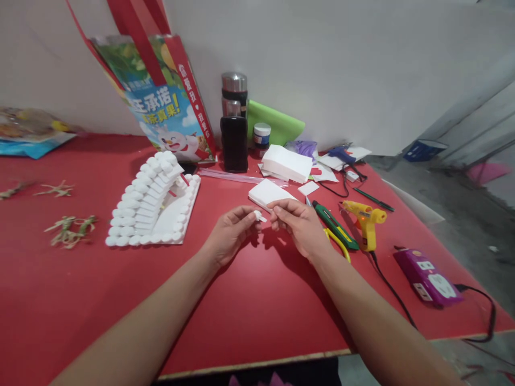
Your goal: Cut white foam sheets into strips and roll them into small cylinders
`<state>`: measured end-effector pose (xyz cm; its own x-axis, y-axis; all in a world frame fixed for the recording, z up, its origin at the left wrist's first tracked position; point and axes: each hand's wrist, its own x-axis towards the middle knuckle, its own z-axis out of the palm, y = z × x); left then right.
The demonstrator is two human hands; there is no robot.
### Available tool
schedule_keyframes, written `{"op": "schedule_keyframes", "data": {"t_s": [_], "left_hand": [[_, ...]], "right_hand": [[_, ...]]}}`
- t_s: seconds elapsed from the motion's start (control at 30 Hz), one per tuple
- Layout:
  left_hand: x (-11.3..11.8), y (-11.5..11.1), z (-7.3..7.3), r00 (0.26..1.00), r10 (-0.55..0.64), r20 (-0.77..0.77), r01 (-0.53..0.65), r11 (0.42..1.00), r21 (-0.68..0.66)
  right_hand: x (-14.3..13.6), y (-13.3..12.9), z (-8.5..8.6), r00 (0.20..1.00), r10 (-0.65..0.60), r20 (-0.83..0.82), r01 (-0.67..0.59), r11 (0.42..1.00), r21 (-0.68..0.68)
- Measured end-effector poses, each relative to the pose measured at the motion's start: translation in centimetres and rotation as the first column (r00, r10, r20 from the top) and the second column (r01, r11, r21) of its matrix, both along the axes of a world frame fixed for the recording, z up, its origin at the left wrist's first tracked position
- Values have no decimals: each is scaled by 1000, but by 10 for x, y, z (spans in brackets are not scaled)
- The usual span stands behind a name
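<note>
My left hand (230, 234) and my right hand (300, 225) meet above the middle of the red table (249, 300). Between their fingertips they pinch a small white foam piece (259, 216). Both hands hover just in front of a flat white foam block (267, 193). To the left stands a white foam model (155, 201) with steps and rows of rounded foam pegs along its edges.
Right of my hands lie a green utility knife (336, 225), yellow-handled scissors (340, 244), a yellow glue gun (366, 222) and a purple power strip (426, 279). At the back stand a black flask (234, 128), foam sheets (287, 163), a printed bag (169, 102). Dried plant bits (68, 230) lie left.
</note>
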<state>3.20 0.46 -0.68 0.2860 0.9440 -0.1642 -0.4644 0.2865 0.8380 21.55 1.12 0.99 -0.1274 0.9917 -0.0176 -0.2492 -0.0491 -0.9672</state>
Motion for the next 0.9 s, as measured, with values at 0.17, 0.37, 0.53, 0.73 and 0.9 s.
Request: {"op": "schedule_keyframes", "data": {"t_s": [0.17,0.37,0.53,0.73,0.9], "left_hand": [[1,0,0,1000,-11,11,11,1000,17],[-2,2,1,1000,27,14,-26,1000,-17],[-2,2,1,998,43,43,-42,999,-21],[-2,2,-4,995,48,86,-41,996,-84],[-7,8,-1,975,144,169,-116,979,-170]], "right_hand": [[-4,-4,1,972,-53,227,21,990,143],[27,-14,26,517,-278,810,-64,931,360],[60,-44,36,-176,-208,962,-57,978,201],[58,-57,15,-312,22,950,42,999,-9],[66,-52,13,-197,150,969,115,985,-129]]}}
